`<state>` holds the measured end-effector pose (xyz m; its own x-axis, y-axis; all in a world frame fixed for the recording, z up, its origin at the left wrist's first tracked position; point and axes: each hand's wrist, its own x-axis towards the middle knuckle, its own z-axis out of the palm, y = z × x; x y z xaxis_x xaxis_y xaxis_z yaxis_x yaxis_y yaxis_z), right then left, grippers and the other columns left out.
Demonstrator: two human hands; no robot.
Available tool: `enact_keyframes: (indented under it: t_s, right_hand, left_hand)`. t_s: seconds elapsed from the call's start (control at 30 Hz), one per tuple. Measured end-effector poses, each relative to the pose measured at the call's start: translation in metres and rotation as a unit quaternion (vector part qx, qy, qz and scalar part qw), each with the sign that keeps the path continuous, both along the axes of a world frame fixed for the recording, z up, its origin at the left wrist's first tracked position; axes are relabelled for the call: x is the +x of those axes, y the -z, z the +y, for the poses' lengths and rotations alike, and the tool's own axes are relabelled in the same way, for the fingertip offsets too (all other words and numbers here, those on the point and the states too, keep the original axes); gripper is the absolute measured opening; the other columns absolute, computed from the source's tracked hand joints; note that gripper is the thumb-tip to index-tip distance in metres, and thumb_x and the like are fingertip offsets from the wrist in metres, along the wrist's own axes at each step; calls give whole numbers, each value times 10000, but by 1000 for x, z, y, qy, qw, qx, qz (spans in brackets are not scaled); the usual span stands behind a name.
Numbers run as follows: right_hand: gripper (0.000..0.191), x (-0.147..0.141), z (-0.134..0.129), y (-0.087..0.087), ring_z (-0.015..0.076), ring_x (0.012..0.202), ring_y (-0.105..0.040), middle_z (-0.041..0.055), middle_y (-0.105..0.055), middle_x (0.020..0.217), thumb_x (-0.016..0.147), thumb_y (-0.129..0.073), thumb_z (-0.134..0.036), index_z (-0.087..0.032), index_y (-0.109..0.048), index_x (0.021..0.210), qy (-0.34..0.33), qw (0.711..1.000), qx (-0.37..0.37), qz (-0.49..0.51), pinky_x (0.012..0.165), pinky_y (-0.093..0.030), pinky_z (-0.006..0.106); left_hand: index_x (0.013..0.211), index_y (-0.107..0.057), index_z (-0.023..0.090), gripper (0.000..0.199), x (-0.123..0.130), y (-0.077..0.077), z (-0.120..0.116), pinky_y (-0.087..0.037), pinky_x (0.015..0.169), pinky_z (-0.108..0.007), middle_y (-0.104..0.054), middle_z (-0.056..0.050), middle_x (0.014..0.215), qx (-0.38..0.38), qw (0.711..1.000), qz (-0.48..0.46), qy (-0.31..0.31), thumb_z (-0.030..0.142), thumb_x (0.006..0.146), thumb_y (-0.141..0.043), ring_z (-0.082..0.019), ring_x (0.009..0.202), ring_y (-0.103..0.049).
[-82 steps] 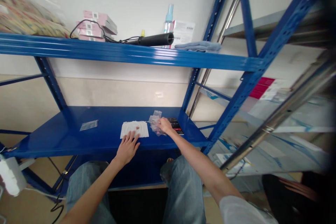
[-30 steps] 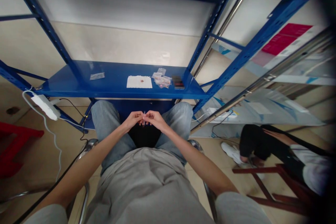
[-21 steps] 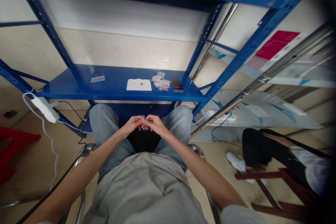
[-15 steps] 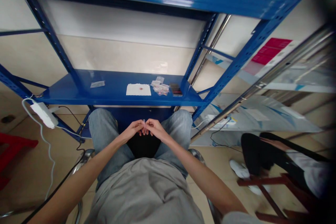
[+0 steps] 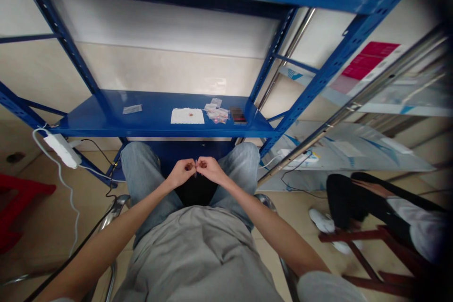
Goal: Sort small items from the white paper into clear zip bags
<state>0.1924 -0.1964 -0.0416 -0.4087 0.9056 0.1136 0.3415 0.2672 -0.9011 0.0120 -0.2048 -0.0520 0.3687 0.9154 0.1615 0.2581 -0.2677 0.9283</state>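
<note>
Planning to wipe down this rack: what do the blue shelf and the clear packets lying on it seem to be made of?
The blue shelf looks like coated sheet steel: glossy blue finish, and its uprights show rows of punched holes. The clear packets look like thin plastic film, see-through and crinkled with a slight shine, though the exact plastic can't be told from here.

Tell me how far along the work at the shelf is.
Looks done: clear plastic bags sit beside a white paper sheet on the shelf. In hand: the left hand and right hand pinch a tiny thin piece. Remaining: a separate small packet and dark box lie unheld.
</note>
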Motion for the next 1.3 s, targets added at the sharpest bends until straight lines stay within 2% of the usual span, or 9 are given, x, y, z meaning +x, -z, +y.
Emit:
enact_keyframes:
  t_s: [0.23, 0.37, 0.5, 0.7, 0.9, 0.97, 1.07, 1.17, 1.3]
  right_hand:
    - [86, 5, 6, -12, 126, 571, -526, -37, -588, 604, 716, -632, -210, -209, -566, 661, 139, 980, 76, -123, 564, -337, 229]
    - [20, 5, 4, -14, 131, 613, -581, -26, -644, 688, 795, -610, -237, -217, -607, 791, 97, 986, 92, -104, 597, -382, 229]
    - [254, 5, -3, -14, 134, 636, -623, -26, -689, 776, 822, -638, -271, -238, -603, 1072, 34, 992, 88, -82, 609, -418, 228]
    - [222, 4, 0, -10, 133, 597, -629, -33, -687, 731, 750, -608, -136, -235, -637, 947, 112, 983, 99, -104, 600, -443, 231]
    - [131, 9, 14, -9, 149, 578, -672, 7, -683, 714, 805, -638, -310, -184, -652, 841, 110, 987, -2, 114, 540, -527, 241]
    - [206, 12, 16, -12, 162, 588, -683, 17, -695, 717, 774, -692, -355, -174, -655, 865, 109, 976, -43, 185, 510, -537, 244]
    - [280, 16, 15, -17, 163, 614, -693, 38, -725, 755, 735, -748, -378, -164, -668, 899, 86, 959, -101, 249, 502, -548, 237]
    - [309, 19, 14, -19, 164, 632, -703, 49, -740, 778, 717, -772, -362, -154, -683, 929, 65, 955, -139, 255, 512, -559, 231]
    - [346, 20, 16, -19, 177, 635, -711, 42, -740, 762, 713, -771, -318, -154, -682, 1004, 74, 955, -141, 249, 504, -559, 229]
  left_hand:
    - [672, -577, 174, 175, -4, -7, 9, -357, 578, -234, -555, 31, 600, 45, 993, 56, -89, 287, 806, -567, -115, 566, -487]
    - [682, -575, 181, 196, -2, -9, 4, -349, 583, -231, -546, 37, 608, 74, 990, 86, -81, 309, 830, -567, -111, 567, -475]
    - [695, -583, 184, 178, -2, -11, -7, -348, 589, -231, -580, 27, 629, 89, 988, 103, -69, 284, 838, -549, -116, 580, -493]
    - [667, -581, 187, 152, -3, -16, -7, -346, 593, -236, -568, 35, 598, 96, 976, 142, -132, 257, 801, -586, -115, 567, -502]
    - [878, -656, 179, 207, -5, -4, 10, -451, 677, -253, -677, -38, 839, 39, 986, -11, -164, 363, 880, -563, -167, 777, -620]
    - [1024, -663, 167, 296, -9, 1, 15, -487, 686, -264, -695, -84, 972, -26, 977, -82, -195, 407, 858, -618, -199, 894, -650]
    - [1181, -634, 156, 453, -15, 5, 17, -536, 701, -284, -701, -140, 1110, -166, 956, -194, -144, 455, 843, -667, -237, 1015, -674]
    - [1171, -655, 149, 474, -19, 1, 14, -559, 695, -288, -726, -140, 1064, -243, 929, -269, -72, 436, 804, -744, -227, 947, -709]
    - [1019, -713, 114, 398, -18, -4, 14, -536, 615, -234, -736, -80, 831, -224, 927, -290, -84, 347, 721, -838, -143, 701, -686]
